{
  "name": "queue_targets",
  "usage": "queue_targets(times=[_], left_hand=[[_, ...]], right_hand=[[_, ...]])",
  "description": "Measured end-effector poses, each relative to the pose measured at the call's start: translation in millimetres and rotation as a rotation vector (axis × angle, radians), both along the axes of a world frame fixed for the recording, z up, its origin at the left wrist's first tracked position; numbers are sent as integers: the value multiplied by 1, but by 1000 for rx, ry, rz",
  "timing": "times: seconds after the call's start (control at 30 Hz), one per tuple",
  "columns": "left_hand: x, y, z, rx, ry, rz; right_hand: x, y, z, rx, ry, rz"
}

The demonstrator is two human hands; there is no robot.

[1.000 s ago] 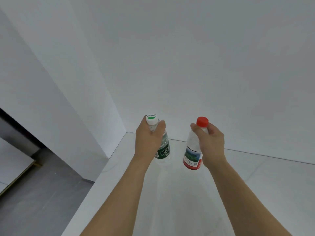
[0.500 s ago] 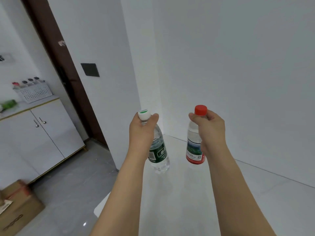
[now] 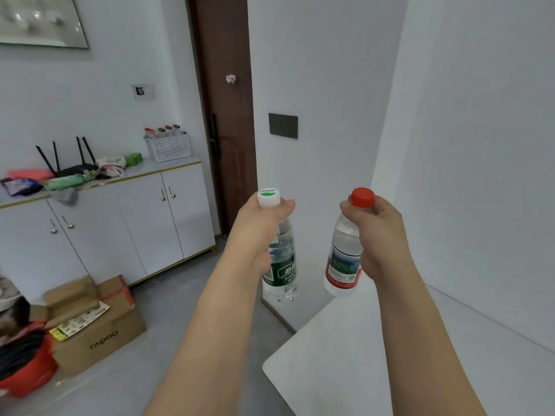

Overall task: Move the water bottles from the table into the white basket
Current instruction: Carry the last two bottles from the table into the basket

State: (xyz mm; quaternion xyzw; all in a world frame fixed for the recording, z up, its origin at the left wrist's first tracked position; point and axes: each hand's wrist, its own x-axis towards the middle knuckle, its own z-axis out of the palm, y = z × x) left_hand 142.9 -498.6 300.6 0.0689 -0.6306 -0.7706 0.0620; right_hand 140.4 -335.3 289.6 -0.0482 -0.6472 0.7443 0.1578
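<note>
Left hand (image 3: pixel 260 232): fingers curled round the neck and shoulder of the green-label bottle (image 3: pixel 280 259), thumb just under its white cap; the bottle hangs upright, off any surface.
Right hand (image 3: pixel 379 235): wrapped round the neck of the red-cap bottle (image 3: pixel 344 256), thumb and forefinger pinching just below the cap; this one also hangs upright in the air.
Bottle position: both are held side by side, near each other but apart, above the near corner of the white counter (image 3: pixel 390 355) and the grey floor beside it.
White basket (image 3: pixel 169 147): sits on the far cabinet (image 3: pixel 120 217) across the room, beside the brown door, with several capped bottles already standing in it.
Step in hand: by my reading, carrying the pair across to the basket.
Doing it well: keep both bottles vertical and grips firm at the necks, since a high hold lets the bodies swing; walk clear of the cardboard boxes (image 3: pixel 90 319) on the floor; lower each into a free gap among those already inside, one at a time.
</note>
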Motion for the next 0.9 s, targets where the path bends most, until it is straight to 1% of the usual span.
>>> queue_targets(times=[0.23, 0.43, 0.6, 0.77, 0.9], left_hand=[[-20, -113, 15, 15, 10, 52], [-62, -184, 4, 29, -40, 130], [-123, -231, -9, 24, -68, 184], [-203, -267, -10, -26, -44, 218], [-256, -295, -3, 9, -14, 240]], right_hand=[[-38, -119, 5, -24, 23, 53], [-89, -190, 2, -5, 27, 95], [-150, -234, -5, -7, -7, 124], [-229, -269, -4, -35, -4, 173], [-287, -298, 1, -46, 19, 202]])
